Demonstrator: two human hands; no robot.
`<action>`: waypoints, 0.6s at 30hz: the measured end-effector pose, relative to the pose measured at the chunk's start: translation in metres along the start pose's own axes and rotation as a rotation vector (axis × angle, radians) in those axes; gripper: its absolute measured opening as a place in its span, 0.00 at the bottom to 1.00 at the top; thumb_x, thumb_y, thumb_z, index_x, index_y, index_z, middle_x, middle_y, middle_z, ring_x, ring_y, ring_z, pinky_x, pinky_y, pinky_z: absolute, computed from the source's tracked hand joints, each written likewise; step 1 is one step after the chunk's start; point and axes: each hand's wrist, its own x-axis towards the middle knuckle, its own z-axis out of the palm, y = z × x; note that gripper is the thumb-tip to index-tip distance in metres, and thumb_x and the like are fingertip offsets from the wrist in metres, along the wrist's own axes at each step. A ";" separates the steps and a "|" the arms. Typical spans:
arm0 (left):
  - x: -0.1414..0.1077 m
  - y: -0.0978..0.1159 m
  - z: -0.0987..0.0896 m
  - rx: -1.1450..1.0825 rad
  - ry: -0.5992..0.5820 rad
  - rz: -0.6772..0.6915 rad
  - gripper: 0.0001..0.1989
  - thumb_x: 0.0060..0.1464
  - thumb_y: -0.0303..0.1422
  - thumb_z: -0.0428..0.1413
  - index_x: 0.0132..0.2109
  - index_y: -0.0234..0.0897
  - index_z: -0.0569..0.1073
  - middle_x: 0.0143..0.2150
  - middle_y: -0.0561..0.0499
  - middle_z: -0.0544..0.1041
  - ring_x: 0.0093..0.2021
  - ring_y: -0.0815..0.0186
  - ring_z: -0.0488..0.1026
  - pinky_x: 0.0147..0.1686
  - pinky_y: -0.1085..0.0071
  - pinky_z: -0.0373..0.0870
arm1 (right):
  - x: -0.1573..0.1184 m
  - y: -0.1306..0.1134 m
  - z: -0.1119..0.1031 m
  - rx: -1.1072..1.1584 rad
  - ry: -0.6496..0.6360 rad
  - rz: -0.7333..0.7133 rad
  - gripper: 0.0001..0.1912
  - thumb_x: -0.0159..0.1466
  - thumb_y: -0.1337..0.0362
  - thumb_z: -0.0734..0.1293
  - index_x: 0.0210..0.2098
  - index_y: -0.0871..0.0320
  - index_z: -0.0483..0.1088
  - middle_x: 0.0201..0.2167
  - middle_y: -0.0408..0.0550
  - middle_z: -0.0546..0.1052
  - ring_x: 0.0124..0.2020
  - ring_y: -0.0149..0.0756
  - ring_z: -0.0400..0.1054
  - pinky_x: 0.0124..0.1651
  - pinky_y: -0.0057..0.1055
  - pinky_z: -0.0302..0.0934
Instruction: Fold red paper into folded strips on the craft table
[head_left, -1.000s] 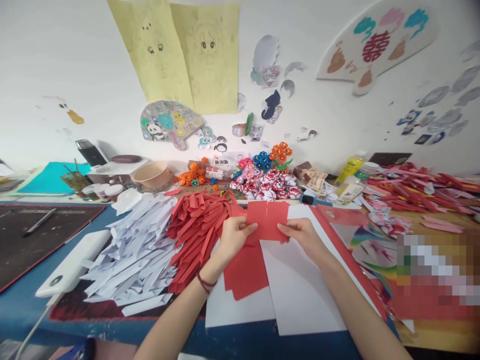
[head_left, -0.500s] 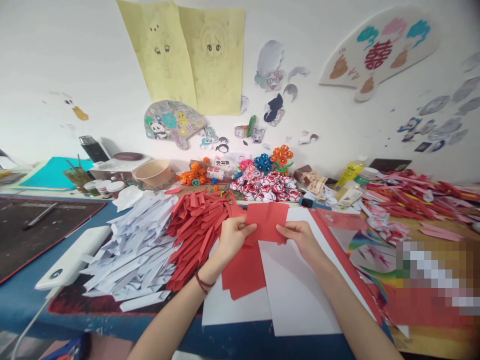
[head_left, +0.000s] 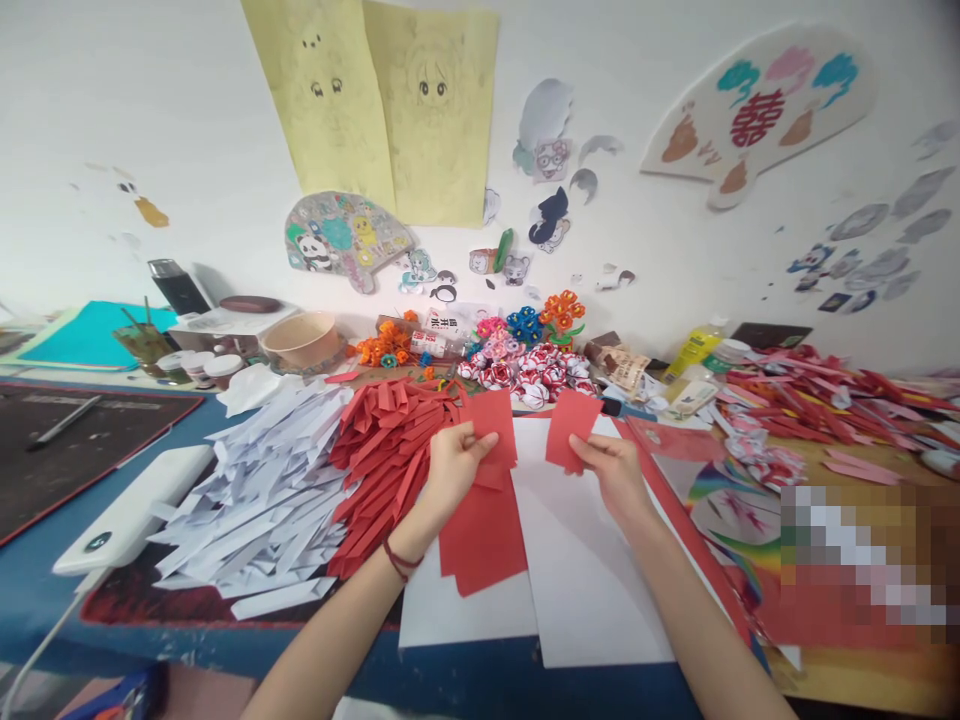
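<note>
Pinched between thumb and fingers, a piece of red paper [head_left: 495,412] stands up in my left hand [head_left: 454,468]. My right hand [head_left: 611,468] grips a second red piece [head_left: 568,425] of similar size, and a gap separates the two. Below my left hand lie larger red paper sheets [head_left: 486,545], resting partly on white paper [head_left: 589,580]. Left of my hands is a heap of folded red paper strips [head_left: 390,450], and beyond it a heap of folded white paper strips [head_left: 255,500].
A white power bank [head_left: 131,515] with a cable lies at the left. Along the wall stand a beige bowl [head_left: 301,340], paper flowers [head_left: 525,368] and a yellow bottle [head_left: 697,347]. More red and pink strips [head_left: 832,395] are piled at the right.
The single red sheet that both hands held has come apart into two pieces. My hands have moved away from each other, each keeping one piece.
</note>
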 end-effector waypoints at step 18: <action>-0.006 0.001 0.007 0.456 -0.177 0.091 0.16 0.51 0.39 0.59 0.45 0.35 0.69 0.23 0.58 0.66 0.24 0.71 0.63 0.24 0.76 0.56 | -0.007 0.001 0.018 -0.312 -0.410 -0.039 0.24 0.68 0.51 0.57 0.22 0.59 0.65 0.17 0.43 0.69 0.20 0.30 0.62 0.27 0.27 0.53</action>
